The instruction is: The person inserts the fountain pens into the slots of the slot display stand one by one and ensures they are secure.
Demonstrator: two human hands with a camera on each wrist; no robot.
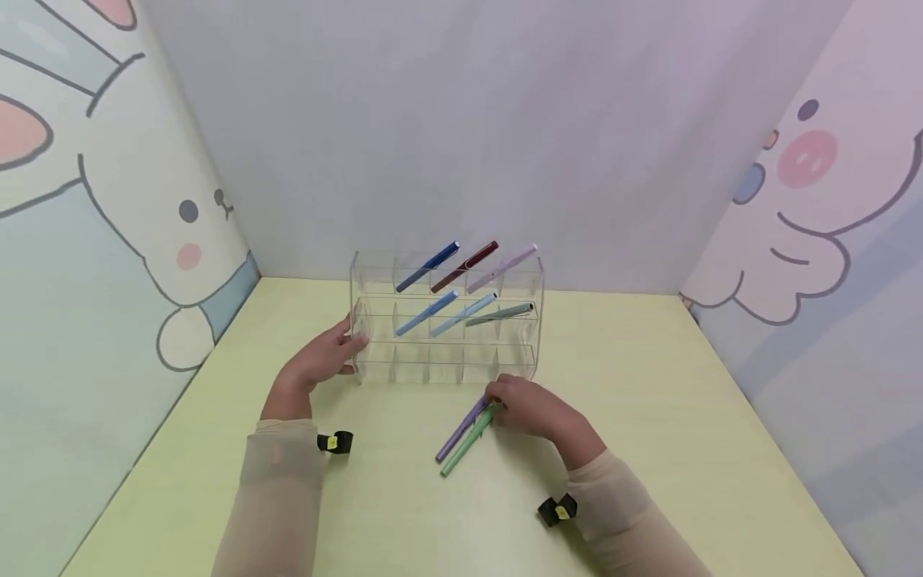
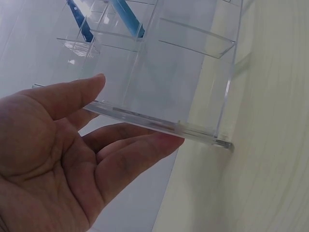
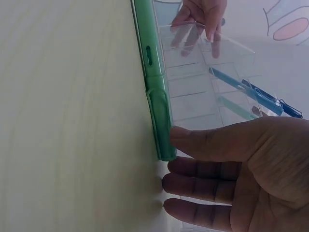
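A clear acrylic pen rack (image 1: 445, 373) with three tiers stands on the table. My left hand (image 1: 326, 355) grips its left side panel, thumb on one face and fingers round the edge. A purple pen (image 1: 461, 430) and a green pen (image 1: 467, 442) lie slanted side by side in front of the rack. My right hand (image 1: 530, 407) pinches the far end of the purple pen, the fingers covering that end. In the right wrist view the green pen (image 3: 153, 72) hides the purple one, and my thumb tip is right at the green cap's edge.
On the rack's top tier lean a dark blue pen (image 1: 428, 267), a maroon pen (image 1: 465, 267) and a lilac pen (image 1: 502, 268). The middle tier holds a blue pen (image 1: 427, 312), a light blue pen (image 1: 464, 314) and a grey-green pen (image 1: 499, 315). Walls enclose the table.
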